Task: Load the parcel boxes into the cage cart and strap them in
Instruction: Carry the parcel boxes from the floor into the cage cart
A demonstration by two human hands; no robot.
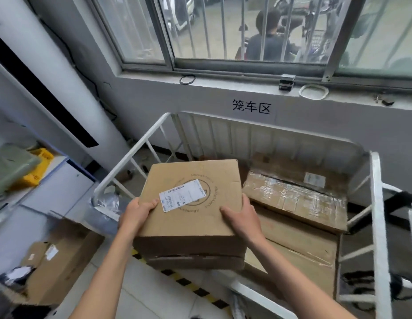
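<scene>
- Head view: a brown cardboard box (pixel 200 180) is held in both hands above the near left part of the white cage cart (pixel 375 203).
- The left hand (pixel 136 214) is clasped on the box's near left edge. Its thumb is laid on the top face, just beside a white label (pixel 182 195), and the other fingers are hidden behind the side.
- The right hand (pixel 243 217) is gripped round the near right corner. The thumb is laid across the top and the fingers are curled down the right side.
- A darker cardboard edge is seen directly under the held box; whether it belongs to a second box cannot be told.
- Inside the cart, a taped box (pixel 294 199) is set toward the far right side, on top of a larger flat carton (pixel 299 237).
- A black strap (pixel 403 200) is draped at the cart's right rail, on the outer side.
- A printed sign (pixel 251 107) is fixed to the wall behind the cart, below a barred window (pixel 223 31).
- On the floor at the left, more cartons (pixel 60 256) are stacked, well apart from the cart.
- Yellow-and-black striped tape (pixel 193 290) is laid on the floor below the held box.
</scene>
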